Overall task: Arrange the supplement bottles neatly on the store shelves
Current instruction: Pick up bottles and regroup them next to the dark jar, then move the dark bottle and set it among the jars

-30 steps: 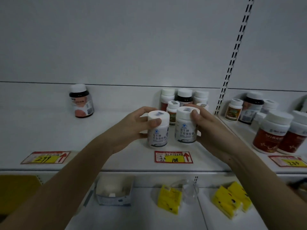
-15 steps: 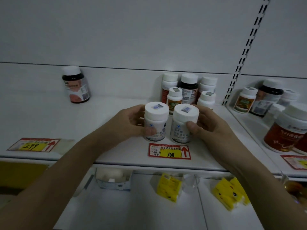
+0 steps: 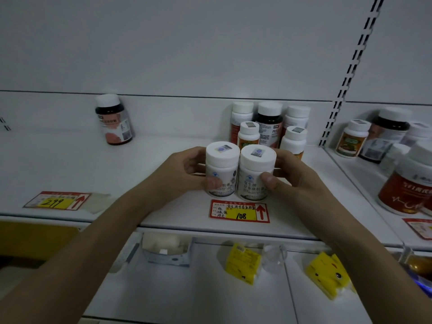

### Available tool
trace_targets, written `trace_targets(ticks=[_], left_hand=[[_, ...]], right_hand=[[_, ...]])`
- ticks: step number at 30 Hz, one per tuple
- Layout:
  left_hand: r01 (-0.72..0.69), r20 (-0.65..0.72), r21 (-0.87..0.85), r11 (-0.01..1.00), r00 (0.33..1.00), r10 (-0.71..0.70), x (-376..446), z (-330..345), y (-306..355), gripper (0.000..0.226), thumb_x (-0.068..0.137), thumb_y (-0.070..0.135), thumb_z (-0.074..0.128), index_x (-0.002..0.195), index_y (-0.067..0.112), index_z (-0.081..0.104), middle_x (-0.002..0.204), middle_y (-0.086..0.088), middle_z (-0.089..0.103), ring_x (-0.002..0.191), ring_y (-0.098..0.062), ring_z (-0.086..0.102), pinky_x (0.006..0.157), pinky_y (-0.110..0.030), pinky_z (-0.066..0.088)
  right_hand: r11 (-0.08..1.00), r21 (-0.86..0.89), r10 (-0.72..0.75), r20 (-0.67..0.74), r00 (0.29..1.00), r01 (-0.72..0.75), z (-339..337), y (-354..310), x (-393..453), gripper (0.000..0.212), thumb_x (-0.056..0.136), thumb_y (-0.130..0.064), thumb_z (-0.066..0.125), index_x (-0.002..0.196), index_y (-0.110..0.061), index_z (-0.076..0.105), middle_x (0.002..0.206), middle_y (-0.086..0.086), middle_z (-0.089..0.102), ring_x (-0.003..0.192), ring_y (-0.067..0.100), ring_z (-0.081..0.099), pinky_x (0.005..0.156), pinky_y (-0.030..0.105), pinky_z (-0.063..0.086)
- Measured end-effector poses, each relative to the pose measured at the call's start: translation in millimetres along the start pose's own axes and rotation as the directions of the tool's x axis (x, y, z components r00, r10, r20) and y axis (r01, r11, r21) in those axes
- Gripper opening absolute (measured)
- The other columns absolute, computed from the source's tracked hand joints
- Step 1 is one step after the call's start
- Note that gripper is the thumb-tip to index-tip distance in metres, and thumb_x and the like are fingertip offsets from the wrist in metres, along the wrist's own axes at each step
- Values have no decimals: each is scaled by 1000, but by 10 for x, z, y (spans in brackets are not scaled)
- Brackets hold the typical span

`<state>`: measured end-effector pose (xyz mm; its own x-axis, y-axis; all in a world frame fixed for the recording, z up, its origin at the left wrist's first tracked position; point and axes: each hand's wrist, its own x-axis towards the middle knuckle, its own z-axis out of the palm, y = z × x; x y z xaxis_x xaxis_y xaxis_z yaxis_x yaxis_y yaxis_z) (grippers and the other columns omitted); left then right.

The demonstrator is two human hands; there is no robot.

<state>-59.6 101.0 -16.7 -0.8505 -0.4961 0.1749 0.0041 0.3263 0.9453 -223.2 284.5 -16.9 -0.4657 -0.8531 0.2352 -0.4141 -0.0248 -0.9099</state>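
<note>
The left hand [image 3: 184, 174] curls round the left white bottle [image 3: 222, 169], thumb pressed on its label and fingers wrapped behind. The right hand [image 3: 297, 176] grips the right white bottle [image 3: 256, 174] the same way, thumb on the front. The two bottles stand upright between the hands, touching side by side, on the shelf [image 3: 140, 174] just behind the red and yellow price tag [image 3: 240, 211]. Beyond the right hand's fingers stands a cluster of bottles [image 3: 268, 122] against the back wall. Well off past the left hand a dark bottle [image 3: 114, 122] stands alone, with a second price tag [image 3: 57, 202] at the shelf edge. Under the forearms, on the lower shelf, lie yellow packs [image 3: 243, 263] and a small box [image 3: 167, 253].
</note>
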Motion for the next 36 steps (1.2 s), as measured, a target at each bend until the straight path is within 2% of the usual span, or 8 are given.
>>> trace_targets(ticks=[8, 14, 18, 21, 24, 28, 31, 36], left_hand=[[2, 18, 4, 1000, 1000, -2, -3, -8, 15, 57, 63, 17, 78, 114, 34, 58, 108, 19, 72, 104, -6, 68, 79, -19, 55], [57, -49, -16, 998, 997, -58, -89, -155, 221, 49, 80, 24, 68, 127, 27, 58, 122, 7, 68, 115, -17, 64, 95, -39, 54], [44, -197, 173, 984, 980, -10, -200, -420, 701, 40, 92, 41, 53, 127, 22, 59, 119, 3, 69, 112, -15, 64, 96, -36, 53], [79, -297, 379, 922, 954, 40, -355, -546, 1042, 27, 98, 35, 52, 120, 25, 63, 111, 8, 70, 105, -11, 65, 91, -33, 54], [137, -359, 489, 862, 932, 56, -555, -628, 1239, 23, 98, 34, 53, 114, 25, 66, 106, 9, 70, 100, -10, 64, 84, -35, 54], [205, -396, 643, 738, 914, 91, -832, -809, 1390, 15, 96, 35, 56, 105, 28, 66, 100, 12, 68, 92, -4, 63, 71, -16, 49], [281, -453, 678, 679, 888, 85, -993, -1009, 1424, 18, 96, 36, 55, 108, 27, 66, 99, 11, 64, 91, -5, 59, 75, -13, 42], [344, -505, 651, 677, 862, 48, -1124, -1456, 1139, 23, 96, 38, 55, 113, 26, 66, 105, 5, 64, 94, -8, 59, 68, -15, 43]], right_hand=[[999, 31, 6, 8, 1000, -6, -10, 26, 7, 45, 92, -29, 59, 134, -36, 48, 125, -20, 58, 113, -3, 55, 88, 19, 48], [983, 161, 80, 22, 997, -83, -107, -58, 8, 37, 93, -44, 54, 128, -35, 55, 127, -12, 61, 112, 5, 60, 93, 32, 52], [1000, 8, 5, -49, 999, -5, -352, -479, 67, 22, 98, -38, 50, 114, -28, 62, 115, -7, 66, 103, 9, 62, 88, 31, 52], [985, -115, -136, -56, 989, 129, -443, -891, 141, 16, 98, -32, 52, 104, -26, 65, 102, -9, 67, 92, 5, 61, 79, 25, 51], [938, -254, -237, 20, 971, 234, -354, -1214, 240, 16, 97, -29, 52, 103, -23, 66, 100, -11, 65, 90, 5, 60, 73, 22, 48], [876, -376, -254, 173, 952, 302, -53, -1553, 309, 18, 95, -28, 54, 99, -17, 68, 96, -2, 68, 78, 12, 60, 64, 23, 46], [845, -414, -264, 229, 937, 339, 250, -1732, 323, 19, 93, -29, 54, 97, -16, 68, 94, -1, 68, 72, 11, 59, 63, 24, 46], [833, -450, -222, 262, 939, 322, 793, -1829, 468, 17, 91, -31, 56, 93, -20, 68, 93, -2, 67, 76, 15, 61, 69, 29, 48]])
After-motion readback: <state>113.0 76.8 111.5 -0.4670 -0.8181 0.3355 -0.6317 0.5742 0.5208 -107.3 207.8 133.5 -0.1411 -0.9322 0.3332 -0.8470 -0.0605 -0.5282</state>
